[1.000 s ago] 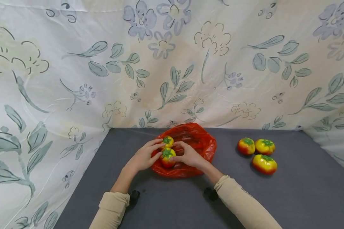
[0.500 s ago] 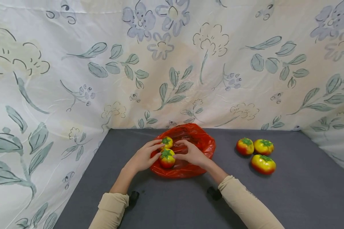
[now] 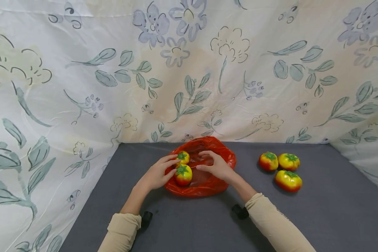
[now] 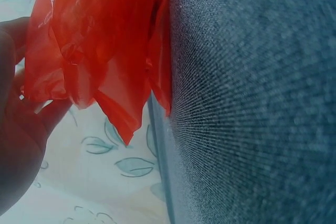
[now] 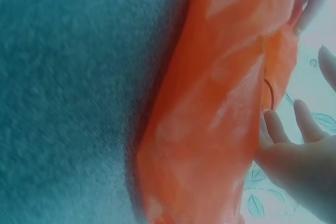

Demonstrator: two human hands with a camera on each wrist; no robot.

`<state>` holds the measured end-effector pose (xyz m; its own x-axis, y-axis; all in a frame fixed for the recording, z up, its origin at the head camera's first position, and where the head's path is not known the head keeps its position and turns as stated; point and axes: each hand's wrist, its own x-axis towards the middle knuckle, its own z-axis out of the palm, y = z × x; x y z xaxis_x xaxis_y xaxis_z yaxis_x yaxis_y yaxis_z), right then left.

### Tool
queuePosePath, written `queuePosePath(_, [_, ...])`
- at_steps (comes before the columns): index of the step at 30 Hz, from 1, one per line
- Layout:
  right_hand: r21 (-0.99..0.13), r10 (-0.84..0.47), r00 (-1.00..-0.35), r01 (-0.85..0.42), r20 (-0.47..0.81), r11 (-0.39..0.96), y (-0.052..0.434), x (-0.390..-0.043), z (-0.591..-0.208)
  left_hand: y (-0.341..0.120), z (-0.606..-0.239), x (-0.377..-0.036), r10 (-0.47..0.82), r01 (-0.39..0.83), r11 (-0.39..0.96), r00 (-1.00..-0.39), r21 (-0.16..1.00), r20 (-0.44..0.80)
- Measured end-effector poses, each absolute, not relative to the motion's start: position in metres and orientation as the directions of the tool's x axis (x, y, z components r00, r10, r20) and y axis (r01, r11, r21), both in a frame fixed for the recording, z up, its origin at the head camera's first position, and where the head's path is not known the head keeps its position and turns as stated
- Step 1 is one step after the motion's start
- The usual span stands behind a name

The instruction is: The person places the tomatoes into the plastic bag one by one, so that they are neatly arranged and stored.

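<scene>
The right hand [image 3: 219, 168] has drawn away from the nearer red-and-yellow fruit [image 3: 183, 177]: a second ago its thumb lay on that fruit, and now a gap parts them. Its forefinger also stands farther from the back fruit [image 3: 184, 157]. The beige right sleeve [image 3: 275, 222] has shifted rightward along with the hand.

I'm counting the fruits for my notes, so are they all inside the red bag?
No, three fruits lie on the dark table to the right of the red bag, while two others sit in it.
</scene>
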<state>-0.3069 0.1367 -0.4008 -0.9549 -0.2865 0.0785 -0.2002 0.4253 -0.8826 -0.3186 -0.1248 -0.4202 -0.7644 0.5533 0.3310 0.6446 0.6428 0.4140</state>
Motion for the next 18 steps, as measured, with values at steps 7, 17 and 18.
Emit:
queuePosePath(7, [-0.889, -0.259, -0.960, -0.209, 0.107, 0.407, 0.147, -0.314, -0.404, -0.124, -0.420, -0.317, 0.556, 0.652, 0.631, -0.758, 0.421, 0.341])
queuePosePath(17, [-0.886, -0.196, -0.977, -0.165, 0.086, 0.434, 0.160, -0.317, -0.400, -0.125, -0.421, -0.318, 0.560, 0.651, 0.630, -0.758, 0.424, 0.334])
queuePosePath(18, [-0.885, -0.192, -0.977, -0.165, 0.088, 0.436, 0.161, -0.317, -0.400, -0.125, -0.422, -0.318, 0.559, 0.650, 0.630, -0.760, 0.425, 0.332])
